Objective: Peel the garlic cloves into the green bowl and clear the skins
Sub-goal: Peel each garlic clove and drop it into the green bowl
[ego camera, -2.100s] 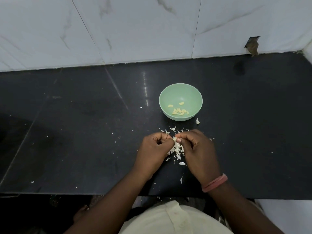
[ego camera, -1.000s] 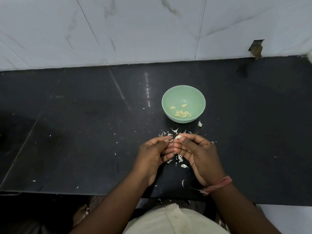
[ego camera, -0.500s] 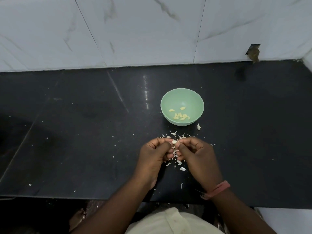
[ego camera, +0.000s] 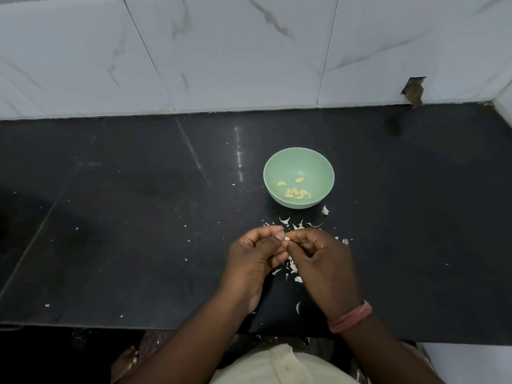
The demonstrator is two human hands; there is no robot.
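Between both hands' fingertips, garlic clove (ego camera: 287, 238) pinched, green bowl (ego camera: 298, 162) just beyond

A green bowl (ego camera: 298, 177) stands alone on the black counter (ego camera: 124, 217), just beyond the left hand (ego camera: 256, 254) and right hand (ego camera: 322, 256), which meet over scattered garlic skins (ego camera: 292, 268) (more lie between hands and bowl). Broad bare counter opens to both sides; a tiled wall (ego camera: 221, 51) closes the far edge.

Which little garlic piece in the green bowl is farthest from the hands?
The lone peeled clove highest in the green bowl, toward the wall. The others lie lower, nearer both hands.
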